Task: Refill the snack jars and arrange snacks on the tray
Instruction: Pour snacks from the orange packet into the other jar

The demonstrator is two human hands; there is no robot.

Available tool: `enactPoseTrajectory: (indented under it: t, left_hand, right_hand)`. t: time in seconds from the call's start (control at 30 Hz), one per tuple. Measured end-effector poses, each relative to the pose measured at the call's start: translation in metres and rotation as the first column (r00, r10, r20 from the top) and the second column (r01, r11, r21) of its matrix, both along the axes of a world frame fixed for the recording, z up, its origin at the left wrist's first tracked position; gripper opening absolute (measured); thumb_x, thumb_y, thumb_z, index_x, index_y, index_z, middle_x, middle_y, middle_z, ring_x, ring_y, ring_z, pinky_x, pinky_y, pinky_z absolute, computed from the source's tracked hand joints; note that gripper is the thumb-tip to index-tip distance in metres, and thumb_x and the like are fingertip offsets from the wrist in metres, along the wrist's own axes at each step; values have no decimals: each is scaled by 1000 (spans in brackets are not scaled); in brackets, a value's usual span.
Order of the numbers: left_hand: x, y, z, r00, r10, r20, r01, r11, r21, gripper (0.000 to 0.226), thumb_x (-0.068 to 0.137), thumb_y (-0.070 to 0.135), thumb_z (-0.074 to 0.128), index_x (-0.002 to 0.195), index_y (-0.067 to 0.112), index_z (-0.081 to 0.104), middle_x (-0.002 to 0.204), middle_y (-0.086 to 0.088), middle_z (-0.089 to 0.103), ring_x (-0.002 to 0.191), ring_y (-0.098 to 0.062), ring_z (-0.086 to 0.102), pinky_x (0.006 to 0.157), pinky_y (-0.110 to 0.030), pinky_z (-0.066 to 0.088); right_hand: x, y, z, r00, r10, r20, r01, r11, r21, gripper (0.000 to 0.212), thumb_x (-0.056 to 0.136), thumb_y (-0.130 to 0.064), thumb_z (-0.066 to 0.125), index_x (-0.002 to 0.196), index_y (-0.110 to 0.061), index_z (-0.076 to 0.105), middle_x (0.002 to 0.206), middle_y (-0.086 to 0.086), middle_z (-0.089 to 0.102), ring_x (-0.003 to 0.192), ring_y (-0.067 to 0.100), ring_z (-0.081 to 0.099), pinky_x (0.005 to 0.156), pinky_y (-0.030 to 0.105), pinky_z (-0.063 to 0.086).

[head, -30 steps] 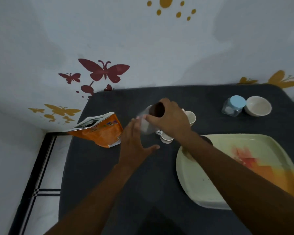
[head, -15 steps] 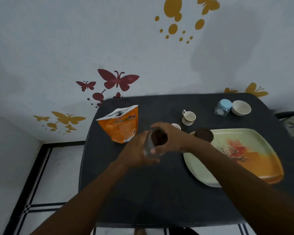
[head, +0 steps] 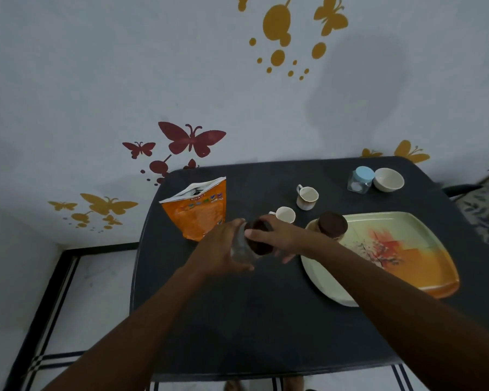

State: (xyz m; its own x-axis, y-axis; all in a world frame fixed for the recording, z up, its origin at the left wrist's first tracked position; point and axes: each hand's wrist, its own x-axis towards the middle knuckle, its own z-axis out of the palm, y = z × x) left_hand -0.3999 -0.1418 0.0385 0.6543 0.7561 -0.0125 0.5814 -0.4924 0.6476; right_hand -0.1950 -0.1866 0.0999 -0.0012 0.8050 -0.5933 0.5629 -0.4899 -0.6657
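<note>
A clear glass jar (head: 242, 245) with a dark brown lid (head: 261, 241) is held tilted above the middle of the black table (head: 266, 320). My left hand (head: 223, 248) grips the glass body from the left. My right hand (head: 277, 238) holds the lid, fingers wrapped round it. An opened orange snack packet (head: 196, 211) stands to the left behind the hands. A second brown-lidded jar (head: 332, 224) stands at the near-left corner of the cream and orange tray (head: 393, 249), on the right.
Two small white cups (head: 307, 197) (head: 285, 214) stand behind my hands. A jar with a light blue lid (head: 360, 179) and a white bowl (head: 388, 179) sit at the back right. The table backs onto the wall, with tiled floor on the left.
Both hands brought the jar from beside the cups toward me, to the table's middle. My left hand, open beside it before, now grips the glass. The camera rose and tilted back.
</note>
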Motion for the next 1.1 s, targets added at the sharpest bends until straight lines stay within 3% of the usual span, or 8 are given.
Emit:
enactPoseTrajectory:
  t: [0.1,0.23,0.4,0.67,0.83,0.9,1.0,1.1]
  left_hand:
    - [5,3,-7,1000,8,-13,-8,1000,-18,105,50,67,84,140,44,32,118,43,41,114,20,43,85,-14,37]
    - [-8,9,-34,995,69,-74,-74,995,-63,117,57,61,90,152,25,32,146,6,47,133,-16,47,106,-34,44]
    - [0,-3,-62,943,327,-65,-329,944,-21,113,48,77,82,144,32,42,143,11,49,133,-15,46,110,-46,42]
    - [49,-24,-111,878,472,81,-412,830,-375,100,53,37,100,130,42,38,126,29,54,115,18,52,89,-5,42]
    - [54,-36,-135,863,504,33,-432,771,-467,113,53,21,102,144,28,34,139,10,53,128,-7,56,106,-31,49]
    - [49,-40,-137,863,504,20,-433,760,-485,127,54,19,102,154,24,25,140,19,48,130,7,50,108,-21,45]
    - [34,-43,-120,888,460,-10,-404,769,-495,148,51,39,103,163,33,6,141,43,27,123,34,32,95,4,34]
    - [21,-42,-85,899,428,-90,-427,815,-392,131,58,72,88,162,36,17,155,30,28,137,15,33,103,-11,37]
  right_hand:
    - [7,-4,-7,972,150,180,-200,932,303,69,74,-34,83,134,-29,48,126,1,54,109,19,56,86,37,57]
    - [23,-6,-20,798,240,553,-528,721,449,88,68,-39,82,144,-31,39,140,0,41,123,20,43,94,36,50]
    - [51,-9,-69,788,220,575,-439,856,275,93,73,-36,78,152,-31,30,149,4,32,131,30,41,95,41,49]
    - [61,-14,-159,676,412,611,-519,855,-2,103,79,-44,75,160,-23,15,150,11,36,131,33,43,100,43,48]
    - [64,-15,-182,684,444,579,-536,844,-13,101,84,-39,73,161,-20,11,160,15,25,142,36,33,109,45,42]
    - [65,-15,-179,710,443,547,-529,849,-2,101,86,-38,72,162,-20,9,163,17,19,148,38,25,114,47,37]
    - [68,-7,-161,786,417,457,-501,862,75,91,88,-31,68,162,-19,15,164,16,19,151,35,19,120,47,30]
    - [70,10,-133,881,334,336,-416,884,212,75,87,-16,64,156,-16,34,159,12,33,148,31,28,120,42,29]
